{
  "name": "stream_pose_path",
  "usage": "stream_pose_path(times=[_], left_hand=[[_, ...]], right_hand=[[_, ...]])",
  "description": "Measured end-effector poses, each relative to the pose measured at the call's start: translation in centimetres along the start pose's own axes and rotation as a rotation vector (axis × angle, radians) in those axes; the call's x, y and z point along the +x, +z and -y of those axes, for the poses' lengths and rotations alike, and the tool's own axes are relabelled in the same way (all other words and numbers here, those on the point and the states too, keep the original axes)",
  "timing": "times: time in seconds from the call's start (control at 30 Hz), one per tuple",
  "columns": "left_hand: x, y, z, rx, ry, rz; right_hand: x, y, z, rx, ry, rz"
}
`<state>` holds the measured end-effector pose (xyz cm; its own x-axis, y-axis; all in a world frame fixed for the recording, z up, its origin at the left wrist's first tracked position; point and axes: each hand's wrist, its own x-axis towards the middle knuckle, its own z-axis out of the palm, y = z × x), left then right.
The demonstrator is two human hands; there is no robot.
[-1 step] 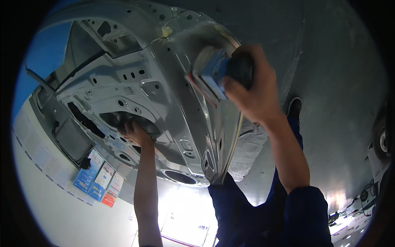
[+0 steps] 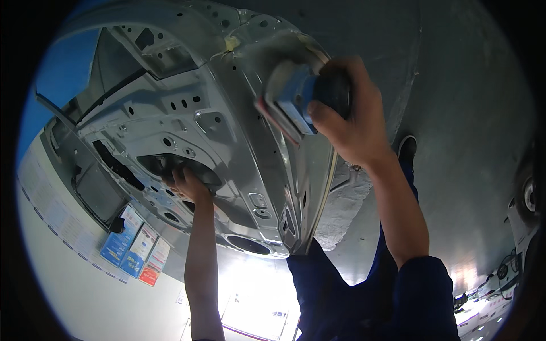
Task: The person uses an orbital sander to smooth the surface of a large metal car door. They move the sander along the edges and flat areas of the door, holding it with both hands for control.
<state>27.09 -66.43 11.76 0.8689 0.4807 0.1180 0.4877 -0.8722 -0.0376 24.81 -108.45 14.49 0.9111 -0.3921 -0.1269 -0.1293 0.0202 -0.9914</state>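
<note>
A grey bare-metal car door (image 2: 242,170) fills the middle of the view, its inner side with holes and pressed ridges facing me. My left hand (image 2: 189,184) reaches into a large dark opening (image 2: 152,163), fingers bent over its edge. In my right hand (image 2: 358,128) is a hand sander (image 2: 296,101), blue with a black grip and a reddish pad edge. Its pad side is toward the door's edge strip, smeared by motion; whether it touches is hard to tell. Yellowish filler (image 2: 232,44) shows near the top corner.
Blue and red printed sheets (image 2: 139,250) hang on the pale wall at left. A rough grey patch (image 2: 338,224) lies on the floor beside the door. A wheel (image 2: 529,193) stands at far right. My shoe (image 2: 407,149) is right of the door.
The sander and my right hand have shifted very slightly along the door edge. My left hand stays where it was.
</note>
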Motion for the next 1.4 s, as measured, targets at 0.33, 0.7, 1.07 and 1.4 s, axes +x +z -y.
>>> stream_pose_path(times=[0.33,0.7,1.07,1.4], left_hand=[[-0.6,-0.3,-1.0,0.001,-0.024,0.023],[-0.3,-0.2,-1.1,-0.068,-0.036,0.057],[-0.5,-0.9,-2.1,-0.287,-0.130,0.160],[2.7,2.1,1.4,-0.314,-0.021,0.259]], right_hand=[[-0.5,-0.6,-1.8,-0.013,0.145,0.020],[-2.7,-0.2,-3.0,0.030,0.298,-0.083],[-18.9,2.2,-10.1,0.201,0.680,-0.043],[-3.2,0.4,-4.9,0.062,0.370,-0.107]])
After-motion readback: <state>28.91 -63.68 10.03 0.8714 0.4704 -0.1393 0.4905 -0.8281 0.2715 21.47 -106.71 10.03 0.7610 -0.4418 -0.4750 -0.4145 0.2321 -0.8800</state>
